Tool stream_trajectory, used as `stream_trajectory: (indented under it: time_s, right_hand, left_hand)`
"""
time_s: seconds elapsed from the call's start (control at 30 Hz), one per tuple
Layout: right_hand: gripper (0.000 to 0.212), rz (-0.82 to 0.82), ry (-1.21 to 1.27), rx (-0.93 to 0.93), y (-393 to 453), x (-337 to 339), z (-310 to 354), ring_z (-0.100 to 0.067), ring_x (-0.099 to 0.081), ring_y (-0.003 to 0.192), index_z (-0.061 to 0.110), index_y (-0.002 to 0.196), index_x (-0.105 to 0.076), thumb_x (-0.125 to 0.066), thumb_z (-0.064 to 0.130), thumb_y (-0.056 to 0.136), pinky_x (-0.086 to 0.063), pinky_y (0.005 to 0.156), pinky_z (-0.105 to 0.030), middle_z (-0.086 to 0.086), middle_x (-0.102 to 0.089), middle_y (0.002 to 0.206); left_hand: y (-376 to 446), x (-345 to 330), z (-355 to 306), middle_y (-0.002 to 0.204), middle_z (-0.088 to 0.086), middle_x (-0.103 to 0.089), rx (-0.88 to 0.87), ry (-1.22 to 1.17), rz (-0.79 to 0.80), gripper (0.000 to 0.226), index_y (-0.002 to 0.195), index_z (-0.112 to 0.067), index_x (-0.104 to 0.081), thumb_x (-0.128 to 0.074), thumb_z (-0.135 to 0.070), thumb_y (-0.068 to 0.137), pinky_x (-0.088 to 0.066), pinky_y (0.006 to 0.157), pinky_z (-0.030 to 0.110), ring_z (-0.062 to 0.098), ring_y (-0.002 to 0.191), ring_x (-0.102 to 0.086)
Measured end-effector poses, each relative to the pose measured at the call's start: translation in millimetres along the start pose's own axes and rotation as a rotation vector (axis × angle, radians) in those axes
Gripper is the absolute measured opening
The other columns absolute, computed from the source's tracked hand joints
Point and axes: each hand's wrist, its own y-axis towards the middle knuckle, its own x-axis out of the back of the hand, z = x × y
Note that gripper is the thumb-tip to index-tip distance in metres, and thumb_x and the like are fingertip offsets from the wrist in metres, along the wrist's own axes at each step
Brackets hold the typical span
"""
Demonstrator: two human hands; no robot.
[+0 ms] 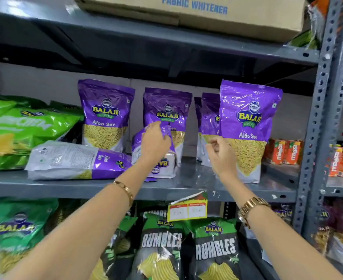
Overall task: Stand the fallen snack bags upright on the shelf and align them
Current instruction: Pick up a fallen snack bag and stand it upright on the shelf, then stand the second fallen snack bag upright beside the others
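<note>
Left hand (155, 143) gripping upside-down purple foil snack bag (162, 162), leaning, long axis near vertical; right hand (221, 153) nearby, fingers loosely curled, empty.

On the grey shelf (186, 178), the left hand (154, 142) grips an upside-down purple bag (166, 166) in front of the middle upright bag (167, 110). Left of it, another purple bag (77, 160) lies flat on its side, in front of an upright one (106, 116). The right hand (221, 154), fingers loosely curled, touches the lower left edge of the rightmost upright bag (247, 128).
</note>
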Motion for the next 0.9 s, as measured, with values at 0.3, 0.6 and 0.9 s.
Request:
stream_trajectory:
  time_s: [0.3, 0.6, 0.9]
  right_hand:
    - [0.070, 0.455, 0.575, -0.871, 2.5, -83.7, 10.9, -0.028, -0.049, 0.120, 0.007, 0.133, -0.044, -0.050, 0.056, 0.083, -0.037, 0.108, -0.045, -0.010, -0.051, 0.124]
    - [0.054, 0.512, 0.618, -0.789, 4.3, -113.9, 2.0, -0.029, -0.059, 0.110, 0.011, 0.111, -0.064, -0.062, 0.050, 0.074, -0.037, 0.108, -0.041, -0.013, -0.068, 0.114]
    - [0.009, 0.300, 0.796, -0.750, 4.4, -106.3, -0.2, -0.011, -0.060, 0.042, 0.010, 0.066, -0.065, -0.065, 0.012, 0.075, -0.041, 0.042, -0.011, 0.002, -0.065, 0.045]
  left_hand:
    - [-4.6, 25.9, 69.1, 0.143, 0.025, -0.037, 0.457, 0.070, 0.278, 0.089, 0.139, 0.004, -0.024, -0.049, -0.060, 0.082, -0.030, 0.110, 0.048, 0.039, 0.132, -0.035]
    - [9.1, 11.1, 99.9, 0.145, 0.021, -0.040, 0.555, 0.034, 0.566, 0.106, 0.135, -0.002, -0.040, -0.024, -0.083, 0.069, 0.008, 0.116, 0.049, 0.029, 0.142, -0.019]
    - [7.8, 18.4, 74.9, 0.057, 0.005, -0.053, 0.523, -0.360, 0.360, 0.025, 0.089, -0.001, -0.054, -0.064, -0.021, 0.079, -0.040, 0.040, 0.014, 0.010, 0.033, -0.056]
